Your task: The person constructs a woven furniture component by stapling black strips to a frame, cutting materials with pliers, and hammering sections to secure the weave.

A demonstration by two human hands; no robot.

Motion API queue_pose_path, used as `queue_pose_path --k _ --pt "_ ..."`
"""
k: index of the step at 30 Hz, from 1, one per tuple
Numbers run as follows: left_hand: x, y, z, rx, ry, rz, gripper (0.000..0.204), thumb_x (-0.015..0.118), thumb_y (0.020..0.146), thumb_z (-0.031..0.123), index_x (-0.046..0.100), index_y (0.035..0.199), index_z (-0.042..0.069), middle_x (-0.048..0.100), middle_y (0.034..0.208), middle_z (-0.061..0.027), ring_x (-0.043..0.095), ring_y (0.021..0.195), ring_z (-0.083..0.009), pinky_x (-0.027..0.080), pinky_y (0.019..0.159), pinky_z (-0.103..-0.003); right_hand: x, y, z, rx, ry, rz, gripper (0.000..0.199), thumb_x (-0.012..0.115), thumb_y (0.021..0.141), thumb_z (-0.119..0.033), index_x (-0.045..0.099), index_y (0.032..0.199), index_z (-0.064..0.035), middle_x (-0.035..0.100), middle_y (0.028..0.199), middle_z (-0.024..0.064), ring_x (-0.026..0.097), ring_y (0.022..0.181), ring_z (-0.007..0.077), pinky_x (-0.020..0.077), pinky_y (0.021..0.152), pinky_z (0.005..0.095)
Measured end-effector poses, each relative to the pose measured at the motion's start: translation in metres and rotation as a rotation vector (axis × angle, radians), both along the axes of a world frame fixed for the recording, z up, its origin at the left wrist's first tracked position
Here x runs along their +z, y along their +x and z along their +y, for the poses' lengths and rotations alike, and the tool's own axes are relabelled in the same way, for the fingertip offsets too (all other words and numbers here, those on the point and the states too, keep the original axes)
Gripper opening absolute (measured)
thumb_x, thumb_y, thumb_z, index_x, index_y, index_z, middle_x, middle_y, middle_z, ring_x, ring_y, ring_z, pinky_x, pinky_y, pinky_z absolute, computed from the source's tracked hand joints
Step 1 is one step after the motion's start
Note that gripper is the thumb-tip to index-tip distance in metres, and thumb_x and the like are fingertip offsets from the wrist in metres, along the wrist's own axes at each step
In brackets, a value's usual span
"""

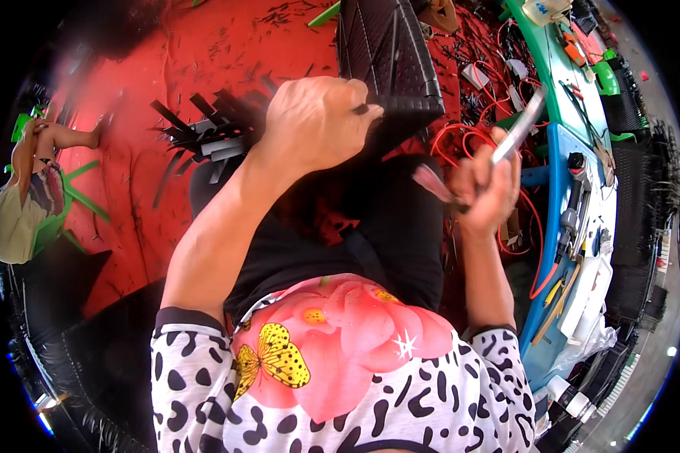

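Note:
A black woven piece (389, 53), boxy and made of flat strips, stands in front of me above my lap. My left hand (317, 121) is closed in a fist at its near edge, gripping a black strip there. Loose black strip ends (211, 124) fan out to the left, beyond that wrist. To the right, my right hand (489, 185) is closed around a long silver-bladed tool (521, 124), its blade pointing up and away. A blurred pink end (433, 183) shows on the other side of the fingers; I cannot tell whether it belongs to the same tool.
Black scraps litter the red floor covering (227, 45). A red hose (536, 279) curls at right beside a blue table (555, 151) bearing tools; a green table (540, 45) stands beyond. At far left another person's leg (72, 136) shows near a green stool (53, 223).

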State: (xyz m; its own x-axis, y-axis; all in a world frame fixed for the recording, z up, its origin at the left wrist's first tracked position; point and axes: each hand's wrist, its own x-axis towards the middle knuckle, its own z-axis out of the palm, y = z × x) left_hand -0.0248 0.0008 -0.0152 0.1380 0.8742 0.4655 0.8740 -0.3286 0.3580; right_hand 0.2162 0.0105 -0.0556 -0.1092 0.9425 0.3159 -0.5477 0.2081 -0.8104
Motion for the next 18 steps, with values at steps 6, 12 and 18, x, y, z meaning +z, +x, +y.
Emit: queue_pose_path --k 6,12,18 --pt "0.008 0.014 0.007 -0.057 -0.077 0.016 0.014 0.064 0.083 0.021 0.062 0.086 0.007 0.065 0.078 -0.0090 0.062 0.075 -0.0303 0.049 0.066 -0.040 -0.043 0.095 -0.047 -0.339 -0.306 -0.251 0.027 0.045 0.096 -0.021 0.049 0.116 -0.0029 0.038 0.061 -0.0015 0.033 0.041 0.0072 0.0281 0.038 0.0226" --pt "0.003 0.009 0.014 -0.281 0.057 -0.025 0.026 0.057 0.084 0.008 0.062 0.110 0.004 0.064 0.093 -0.0151 0.062 0.086 -0.0327 0.049 0.075 -0.039 -0.112 0.173 -0.105 -0.549 -0.589 -0.522 0.033 0.059 0.083 -0.005 0.054 0.115 -0.0014 0.052 0.070 -0.0002 0.047 0.052 0.0057 0.0380 0.045 0.0209" --pt "-0.003 0.005 0.015 -0.273 0.067 0.080 0.025 0.058 0.083 0.002 0.061 0.108 -0.002 0.062 0.102 -0.0187 0.059 0.095 -0.0359 0.045 0.084 -0.042 -0.045 0.279 -0.146 -1.149 -0.535 -1.360 0.042 0.064 0.078 -0.010 0.056 0.118 -0.0044 0.060 0.081 0.0145 0.061 0.072 0.0248 0.0487 0.067 0.0360"
